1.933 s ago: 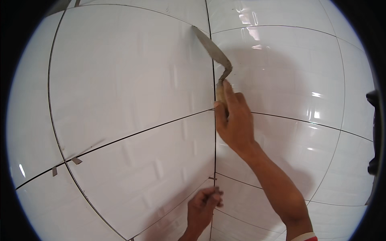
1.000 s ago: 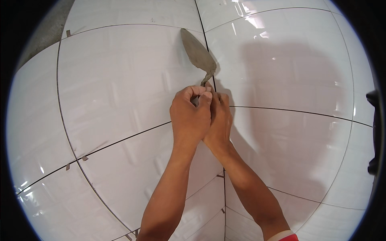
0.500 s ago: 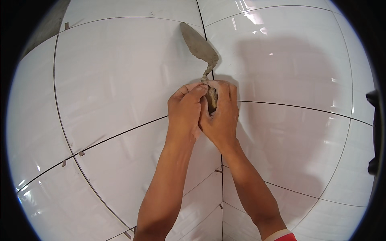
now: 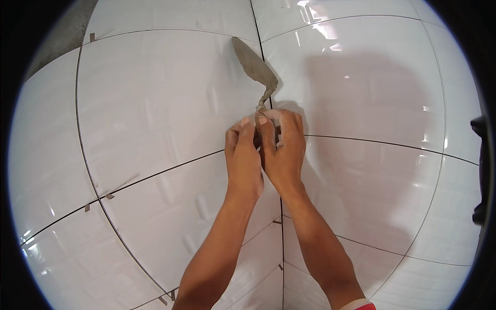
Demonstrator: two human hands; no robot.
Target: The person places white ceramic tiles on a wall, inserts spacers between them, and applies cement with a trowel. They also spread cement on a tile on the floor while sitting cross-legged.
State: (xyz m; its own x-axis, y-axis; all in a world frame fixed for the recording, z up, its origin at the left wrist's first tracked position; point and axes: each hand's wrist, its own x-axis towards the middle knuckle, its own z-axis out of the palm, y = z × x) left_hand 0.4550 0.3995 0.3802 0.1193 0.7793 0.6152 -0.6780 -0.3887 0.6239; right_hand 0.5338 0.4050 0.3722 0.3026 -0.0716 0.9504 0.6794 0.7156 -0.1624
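A trowel [image 4: 257, 65] with a grey, mortar-smeared leaf-shaped blade points up and slightly left, in front of the corner between two tiled walls. My right hand [image 4: 285, 147] is closed around its handle, thumb lying along it just below the bent, crusted neck. Beside it, against the right hand, is my left hand [image 4: 243, 157], with its fingers curled in and its thumb pointing up. Whatever its fingertips hold, if anything, is hidden. Whitish dust or paste coats some fingers of the right hand.
Glossy white tiles cover the left wall [image 4: 150, 103] and the right wall [image 4: 361, 170], with dark joints between them. Small brown spacers [image 4: 109, 196] stick out of several joints. Bare grey wall [image 4: 62, 44] shows at the upper left.
My left thumb has come off the trowel's neck, and the left hand has drawn slightly right and down. The right thumb now lies along the handle. The trowel stays upright.
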